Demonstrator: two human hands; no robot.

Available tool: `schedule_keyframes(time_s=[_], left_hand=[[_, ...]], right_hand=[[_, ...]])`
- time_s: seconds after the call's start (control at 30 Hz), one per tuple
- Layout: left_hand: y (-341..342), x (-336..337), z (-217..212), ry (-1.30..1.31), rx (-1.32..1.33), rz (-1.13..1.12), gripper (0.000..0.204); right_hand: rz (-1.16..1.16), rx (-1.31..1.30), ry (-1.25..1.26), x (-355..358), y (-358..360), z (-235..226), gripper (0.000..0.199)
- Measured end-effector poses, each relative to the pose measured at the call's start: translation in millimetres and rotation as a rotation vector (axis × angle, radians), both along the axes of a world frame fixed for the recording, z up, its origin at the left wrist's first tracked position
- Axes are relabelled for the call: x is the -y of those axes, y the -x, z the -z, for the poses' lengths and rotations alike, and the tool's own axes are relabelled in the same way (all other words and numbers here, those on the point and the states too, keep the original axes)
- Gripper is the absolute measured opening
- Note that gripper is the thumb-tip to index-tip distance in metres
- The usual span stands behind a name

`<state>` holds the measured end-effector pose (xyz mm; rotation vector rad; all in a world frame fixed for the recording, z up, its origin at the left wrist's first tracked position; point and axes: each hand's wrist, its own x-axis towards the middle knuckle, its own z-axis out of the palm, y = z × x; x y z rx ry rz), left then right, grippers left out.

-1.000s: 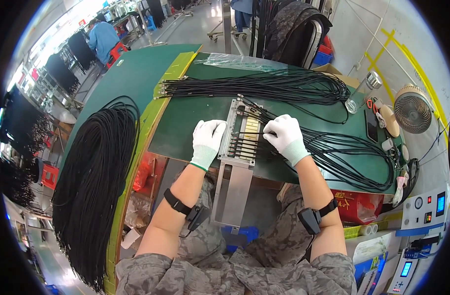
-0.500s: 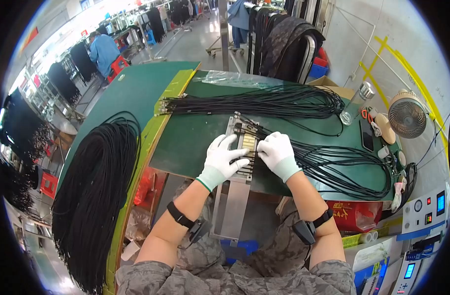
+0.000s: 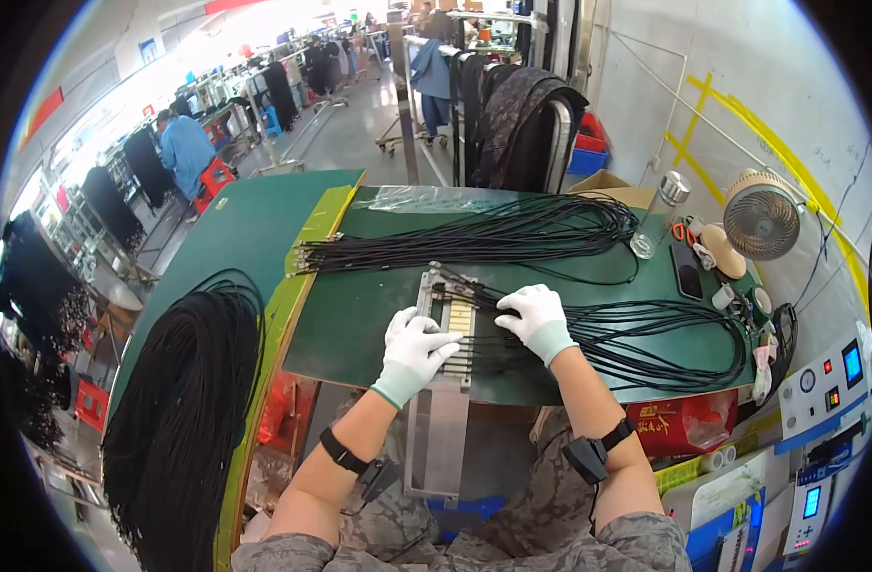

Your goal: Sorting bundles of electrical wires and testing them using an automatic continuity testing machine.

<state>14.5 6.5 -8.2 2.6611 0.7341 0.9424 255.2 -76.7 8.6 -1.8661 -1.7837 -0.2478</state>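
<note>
Both of my hands wear white gloves with pale green cuffs. My left hand lies flat on a long metal jig that reaches over the table's near edge, fingers spread over the cable ends clamped in it. My right hand presses flat on the black cables just right of the jig. The cables loop away to the right across the green table. Neither hand grips anything.
A second bundle of black cables lies farther back on the table. A thick hank of black cable hangs over the left side. At the right stand a small fan, a clear bottle, a phone and control boxes. Another person works far left.
My view has tilted up slightly. My left hand has slid right onto the jig, and my right hand stays pressed on the cables beside it.
</note>
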Motion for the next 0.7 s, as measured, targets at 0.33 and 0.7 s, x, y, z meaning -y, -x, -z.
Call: schedule_keyframes(time_s=[0.33,0.7], left_hand=[[-10.9,21.1,-19.3,0.074,-0.010,0.101,0.019],[-5.8,-8.2,13.8,0.571,0.458,-0.014,0.018]], right_hand=[[0.099,0.122,0.029,-2.5,-6.8,-0.6,0.018],[-0.221,-0.213,-0.012,14.9,-6.6,-7.5,0.010]])
